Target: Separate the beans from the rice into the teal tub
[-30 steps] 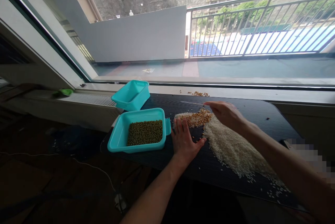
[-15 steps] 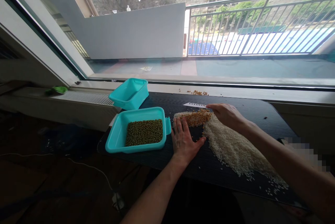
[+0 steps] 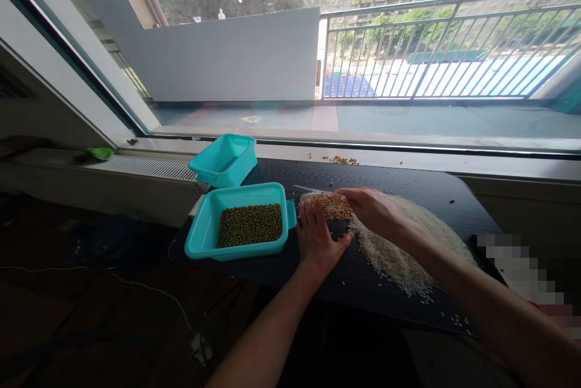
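A blue-green box [image 3: 204, 224] with green beans [image 3: 250, 224] inside stands on the dark table [image 3: 417, 178], its handle on the right side. Just to the right of this box is the person's left hand [image 3: 316, 240], open and palm down, its fingers pointing away from the person and its thumb out to the right. Its fingertips are at the near edge of a small heap of rice mixed with yellow beans [image 3: 333, 205], which lies to the right of the box. The gap between hand and handle is too narrow to tell whether they touch.

Farther to the right of the box, the right hand [image 3: 371, 209] is closed, grasping one end of a thin pale strip [image 3: 312, 188]. The strip points back toward the box, along the far side of the mixed heap, and shows nearly edge-on. Well to the right of the box, a large pile of white rice [image 3: 397, 264] spreads beneath the right forearm, with loose grains at its near edge.

A second box [image 3: 227, 161] stands just behind the bean-filled box. Loose yellow beans [image 3: 344, 160] lie behind it and to the right, on the window sill [image 3: 285, 153].
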A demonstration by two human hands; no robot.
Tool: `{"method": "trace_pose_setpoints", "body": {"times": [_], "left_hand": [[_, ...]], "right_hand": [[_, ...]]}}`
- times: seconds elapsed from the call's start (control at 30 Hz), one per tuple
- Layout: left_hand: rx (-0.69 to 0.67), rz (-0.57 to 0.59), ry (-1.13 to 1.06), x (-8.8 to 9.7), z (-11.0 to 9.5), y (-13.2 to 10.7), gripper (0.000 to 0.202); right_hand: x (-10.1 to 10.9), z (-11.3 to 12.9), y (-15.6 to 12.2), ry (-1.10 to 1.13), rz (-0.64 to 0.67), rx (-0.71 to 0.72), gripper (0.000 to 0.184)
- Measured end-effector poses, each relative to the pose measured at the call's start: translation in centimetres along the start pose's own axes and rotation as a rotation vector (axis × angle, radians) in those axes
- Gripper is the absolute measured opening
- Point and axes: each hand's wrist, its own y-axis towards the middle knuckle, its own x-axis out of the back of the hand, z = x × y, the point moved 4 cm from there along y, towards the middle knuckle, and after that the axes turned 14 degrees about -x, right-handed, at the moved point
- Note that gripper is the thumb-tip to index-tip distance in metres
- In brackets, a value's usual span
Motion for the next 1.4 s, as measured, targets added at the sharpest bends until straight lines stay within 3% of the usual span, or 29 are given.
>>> {"method": "trace_pose_setpoints", "body": {"times": [0.23,0.37,0.57,0.8,1.07,1.4], "left_hand": [[-0.003,0.016,0.013,0.1,0.0,0.1,0.104],[-0.007,0.018,0.01,0.0,0.0,0.2,0.102],[-0.003,0.016,-0.001,0.1,0.0,0.2,0.103],[-0.002,-0.009,-0.008,0.2,-0.1,0.1,0.099],[-0.006,-0.007,-0.01,0.3,-0.1,0.2,0.093],[-0.027,0.03,-0.004,-0.1,0.0,0.3,0.091]], "right_hand": [[5.1,-5.8,4.7,-0.064,-0.096,-0.215,0.038],[5.3,-7.2,6.5,-0.098,-0.062,-0.268,0.039],[3.3,-5.2,6.5,-0.115,0.014,-0.232,0.037],[2.6,-1.9,5.4,-0.124,0.065,-0.178,0.038],[1.9,1.1,2.8,-0.125,0.085,-0.137,0.036],[1.3,3.1,0.4,-0.126,0.057,-0.165,0.036]]}}
